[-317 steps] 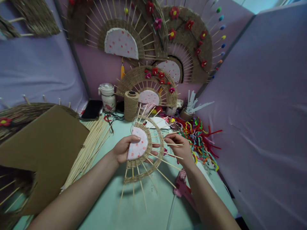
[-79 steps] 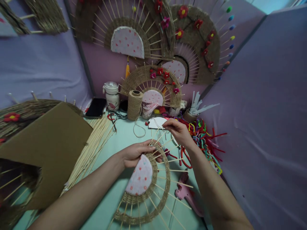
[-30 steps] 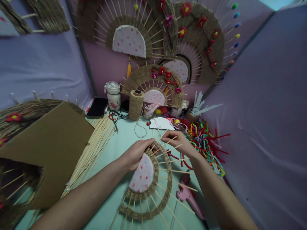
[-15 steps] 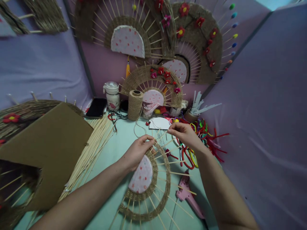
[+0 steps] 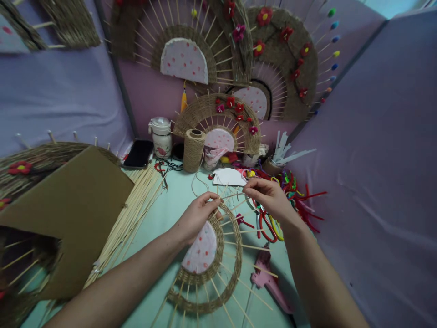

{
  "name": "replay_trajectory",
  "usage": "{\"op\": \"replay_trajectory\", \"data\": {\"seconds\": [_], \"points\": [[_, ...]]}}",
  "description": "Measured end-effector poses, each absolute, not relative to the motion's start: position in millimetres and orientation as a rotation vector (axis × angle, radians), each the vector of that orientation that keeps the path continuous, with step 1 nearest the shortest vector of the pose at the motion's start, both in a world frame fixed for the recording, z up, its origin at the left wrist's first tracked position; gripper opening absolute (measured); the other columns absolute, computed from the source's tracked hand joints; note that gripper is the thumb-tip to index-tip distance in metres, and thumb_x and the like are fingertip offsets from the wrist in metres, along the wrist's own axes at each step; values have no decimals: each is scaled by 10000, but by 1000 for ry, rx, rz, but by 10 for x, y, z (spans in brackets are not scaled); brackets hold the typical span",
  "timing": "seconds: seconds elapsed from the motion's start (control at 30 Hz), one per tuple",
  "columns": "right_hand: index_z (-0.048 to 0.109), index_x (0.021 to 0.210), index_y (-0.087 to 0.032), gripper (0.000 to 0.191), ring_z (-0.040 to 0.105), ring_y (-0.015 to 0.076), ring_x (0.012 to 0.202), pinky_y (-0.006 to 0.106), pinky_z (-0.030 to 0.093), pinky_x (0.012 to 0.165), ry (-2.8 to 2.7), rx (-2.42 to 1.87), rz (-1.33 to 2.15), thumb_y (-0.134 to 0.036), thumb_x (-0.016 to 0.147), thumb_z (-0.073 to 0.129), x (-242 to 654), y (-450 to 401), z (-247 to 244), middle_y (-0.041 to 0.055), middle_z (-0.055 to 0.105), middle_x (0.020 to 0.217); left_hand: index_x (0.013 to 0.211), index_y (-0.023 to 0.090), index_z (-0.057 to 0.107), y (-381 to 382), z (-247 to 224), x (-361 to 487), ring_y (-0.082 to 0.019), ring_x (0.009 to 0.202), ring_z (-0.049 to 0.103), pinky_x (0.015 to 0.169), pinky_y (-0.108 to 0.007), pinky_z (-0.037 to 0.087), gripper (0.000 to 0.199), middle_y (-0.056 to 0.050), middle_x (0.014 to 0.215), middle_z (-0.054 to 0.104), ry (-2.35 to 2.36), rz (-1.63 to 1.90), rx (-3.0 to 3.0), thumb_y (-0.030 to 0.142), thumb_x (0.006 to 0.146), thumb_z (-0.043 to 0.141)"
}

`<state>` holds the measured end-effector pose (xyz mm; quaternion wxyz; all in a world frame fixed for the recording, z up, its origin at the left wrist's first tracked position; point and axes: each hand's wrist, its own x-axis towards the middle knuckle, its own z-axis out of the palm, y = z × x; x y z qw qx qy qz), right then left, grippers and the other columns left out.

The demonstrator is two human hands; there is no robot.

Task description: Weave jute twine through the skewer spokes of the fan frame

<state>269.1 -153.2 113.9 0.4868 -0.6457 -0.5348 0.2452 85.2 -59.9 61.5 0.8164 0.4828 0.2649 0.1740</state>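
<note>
A half-round woven fan [image 5: 220,241] with a dotted white centre and thin sticks fanning out lies tilted over the table. My left hand [image 5: 196,214] grips its upper end, thumb on top near the end of the outer woven band. From there a strand of twine [image 5: 234,196] runs to my right hand [image 5: 269,196], whose thumb and forefinger are pinched on it. The twine spool [image 5: 193,152] stands behind the hands, with a loose loop trailing from it on the table.
On the right lie red-handled scissors [image 5: 266,227], a pink glue gun [image 5: 268,278] and coloured pipe cleaners [image 5: 303,205]. Bundled thin sticks [image 5: 133,207] and a piece of cardboard [image 5: 88,205] are on the left. A lidded jar [image 5: 161,139] and a finished fan [image 5: 186,116] stand behind.
My right hand has moved slightly right and down, drawing the twine strand out. My left hand keeps its hold on the fan.
</note>
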Motion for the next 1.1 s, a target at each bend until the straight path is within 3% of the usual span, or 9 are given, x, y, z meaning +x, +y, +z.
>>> {"op": "replay_trajectory", "data": {"seconds": [0.27,0.43,0.57,0.7,0.87,1.1], "points": [[714,785,-167,346,494,135,677,248,375,621,-1117,-1491,961,-464,839,546,2724,-1805,761,39,583,736,991,174,596,-608,645,844,-81,535,498,533,-186,364,321,25,591,571,553,420,1055,400,764,613],[720,759,-160,398,469,126,644,252,358,627,-1109,-1311,1179,-506,831,539,2610,-1897,753,25,544,687,906,161,637,-622,679,845,-70,599,531,591,-183,404,242,19,668,585,545,364,889,301,714,685],[727,758,-136,450,457,124,626,253,355,619,-999,-1280,1230,-500,866,484,2565,-1890,771,30,530,652,840,132,663,-591,697,843,-69,617,541,593,-171,413,162,-3,695,595,537,331,788,225,709,676],[735,768,-126,459,455,120,614,250,356,601,-929,-1264,1230,-504,861,491,2536,-1884,773,43,554,669,825,115,679,-556,693,839,-72,570,517,530,-171,394,179,-11,652,575,539,280,753,268,747,627],[735,783,-132,476,474,121,618,249,364,605,-914,-1298,1218,-549,831,511,2507,-1885,769,46,579,681,748,119,665,-561,708,838,-44,486,449,461,-149,330,146,23,565,518,539,240,795,255,705,694],[737,846,-123,545,502,130,627,253,391,601,-928,-1462,1185,-585,845,448,2497,-1896,811,67,610,691,803,100,708,-488,793,780,-36,462,404,438,-150,293,215,35,518,476,528,212,831,287,698,700]]}}
